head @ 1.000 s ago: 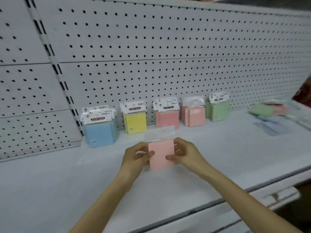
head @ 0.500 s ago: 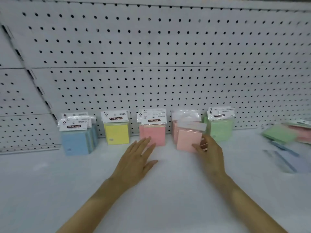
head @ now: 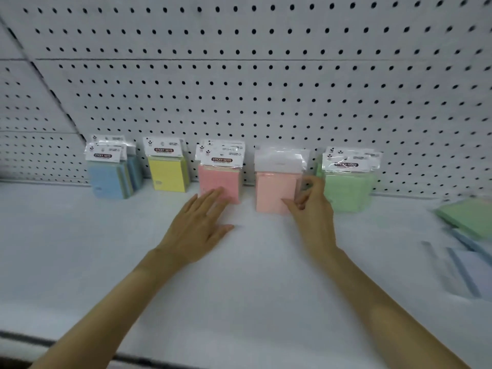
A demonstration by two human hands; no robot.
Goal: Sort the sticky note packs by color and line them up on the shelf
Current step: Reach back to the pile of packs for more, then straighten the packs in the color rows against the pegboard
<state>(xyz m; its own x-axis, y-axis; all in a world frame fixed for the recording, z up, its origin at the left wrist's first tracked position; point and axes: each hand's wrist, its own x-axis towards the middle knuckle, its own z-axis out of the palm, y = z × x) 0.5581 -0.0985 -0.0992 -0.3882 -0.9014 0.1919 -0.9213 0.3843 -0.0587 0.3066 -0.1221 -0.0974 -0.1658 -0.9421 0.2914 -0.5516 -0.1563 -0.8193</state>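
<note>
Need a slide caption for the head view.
Right hand sets a peach pack upright between pink and green stacks.

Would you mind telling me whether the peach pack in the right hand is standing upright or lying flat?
Upright: the peach pack stands on its bottom edge on the shelf, header up, right hand at its side.

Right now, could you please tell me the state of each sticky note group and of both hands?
blue packs: upright, by pegboard
yellow pack: upright
pink packs: upright, left hand open, fingertips touching
peach pack: upright, right hand gripping its edge
green packs: upright
loose packs: flat, unsorted
</note>
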